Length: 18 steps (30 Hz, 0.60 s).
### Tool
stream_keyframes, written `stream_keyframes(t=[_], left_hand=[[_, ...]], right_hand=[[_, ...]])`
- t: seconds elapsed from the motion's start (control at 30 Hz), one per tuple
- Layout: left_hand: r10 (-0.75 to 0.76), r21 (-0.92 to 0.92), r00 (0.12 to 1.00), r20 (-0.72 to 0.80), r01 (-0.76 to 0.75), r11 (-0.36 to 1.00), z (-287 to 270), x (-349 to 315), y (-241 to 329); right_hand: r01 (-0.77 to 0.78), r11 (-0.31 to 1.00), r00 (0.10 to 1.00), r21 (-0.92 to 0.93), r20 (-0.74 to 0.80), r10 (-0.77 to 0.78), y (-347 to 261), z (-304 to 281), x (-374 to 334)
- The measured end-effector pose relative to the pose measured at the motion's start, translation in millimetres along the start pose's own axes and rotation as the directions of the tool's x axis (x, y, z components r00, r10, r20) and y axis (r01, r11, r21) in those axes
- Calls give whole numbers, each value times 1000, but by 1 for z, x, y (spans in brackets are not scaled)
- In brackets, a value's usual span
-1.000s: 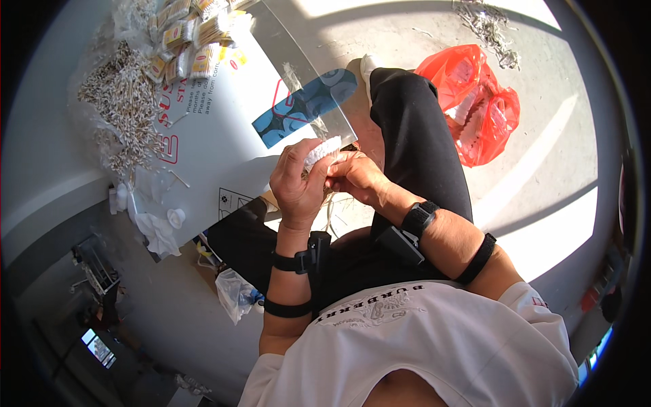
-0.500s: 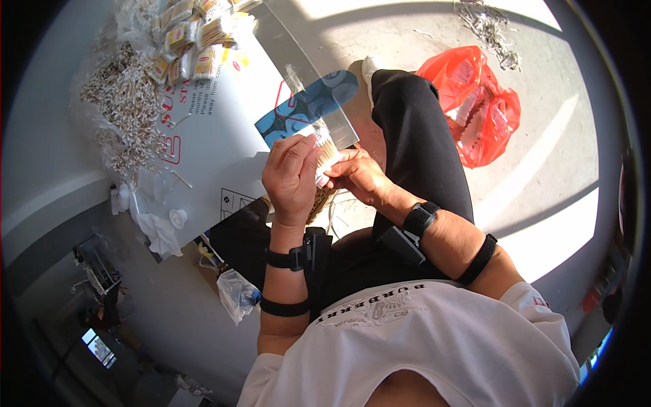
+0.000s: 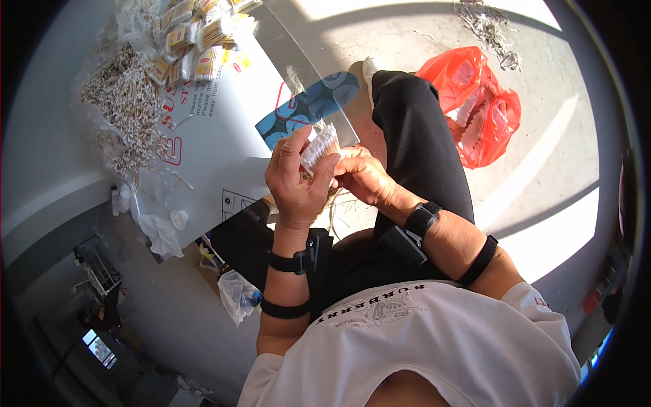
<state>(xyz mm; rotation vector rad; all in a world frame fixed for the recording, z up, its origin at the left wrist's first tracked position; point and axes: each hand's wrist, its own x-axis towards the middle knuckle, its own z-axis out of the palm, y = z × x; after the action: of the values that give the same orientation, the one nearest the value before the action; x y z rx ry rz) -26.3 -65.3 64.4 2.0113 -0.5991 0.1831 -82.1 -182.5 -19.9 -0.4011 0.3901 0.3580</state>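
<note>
A bundle of cotton swabs is held between my two hands, its white cotton tips tilted up toward me. My left hand is closed round the bundle's left side, thumb across the front. The fingers of my right hand pinch its lower right end, and their tips are partly hidden. Just beyond the hands lies a blue patterned strip on a clear sheet at the board's right edge. A large heap of loose cotton swabs spreads over the left side of the white printed board.
Several filled swab packs are piled at the board's far end. A red plastic bag stands on the floor to the right, near my leg. White scraps lie beyond it. A clear plastic bag sits below the board.
The swab bundle has turned so that its cotton tips face up toward me. My left hand has opened slightly round it, its thumb shifting to the right; my right hand stays close by.
</note>
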Motion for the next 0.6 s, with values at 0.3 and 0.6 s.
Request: stream_keyframes(t=[0.3,0.6], left_hand=[[99,-12,995,30,-99,995,4,3,10],[113,-10,993,18,-112,994,6,1,11]], right_hand=[[63,993,997,-101,54,-58,1,4,2],[96,989,993,-116,81,-87,1,3,1]])
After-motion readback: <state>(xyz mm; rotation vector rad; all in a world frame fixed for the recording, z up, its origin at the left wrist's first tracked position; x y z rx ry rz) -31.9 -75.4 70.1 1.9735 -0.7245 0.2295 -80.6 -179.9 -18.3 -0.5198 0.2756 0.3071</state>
